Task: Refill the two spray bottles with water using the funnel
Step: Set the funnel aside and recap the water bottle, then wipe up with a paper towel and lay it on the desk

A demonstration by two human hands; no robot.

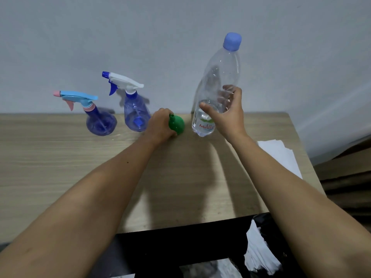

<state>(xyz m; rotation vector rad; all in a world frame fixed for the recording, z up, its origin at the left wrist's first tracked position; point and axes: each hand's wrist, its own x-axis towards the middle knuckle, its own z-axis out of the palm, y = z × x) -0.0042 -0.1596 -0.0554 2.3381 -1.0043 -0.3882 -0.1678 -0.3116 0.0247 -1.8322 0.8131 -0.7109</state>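
We see a wood-grain table (60, 167) against a pale wall (160, 37); four task items stand in a row along its far edge. At approx 10 o'clock from the table's centre sits the squat spray bottle (101, 123), round translucent blue body, light-blue trigger head w/ pink nozzle and pink lever, nozzle pointing left; just to its 3 o'clock, apart from it, stands the taller spray bottle (136, 115), cone-shaped clear-blue body, white trigger head w/ dark-blue nozzle and lever, also facing left; both heads are on. At 12 o'clock we find the funnel (177, 123), small, bright green, lying w/ its narrow spout up and to the left; our left hand (160, 125) holds it, fingers curled round its left side, knuckles toward us. At approx 1 o'clock rises the water bottle (217, 85), tall clear plastic, periwinkle cap (232, 41) on, red-lettered label w/ green leaf low on the body, water only in the lower part; it tilts a bit in the wide lens. Our right hand (228, 115) wraps it from the right, thumb across the front, fingers (225, 95) showing through the plastic behind; we can't tell how tightly it grips. At 3 o'clock white paper (281, 153) lies by the table's right edge; at 5 o'clock, below the near edge, dark crumpled plastic (263, 247).
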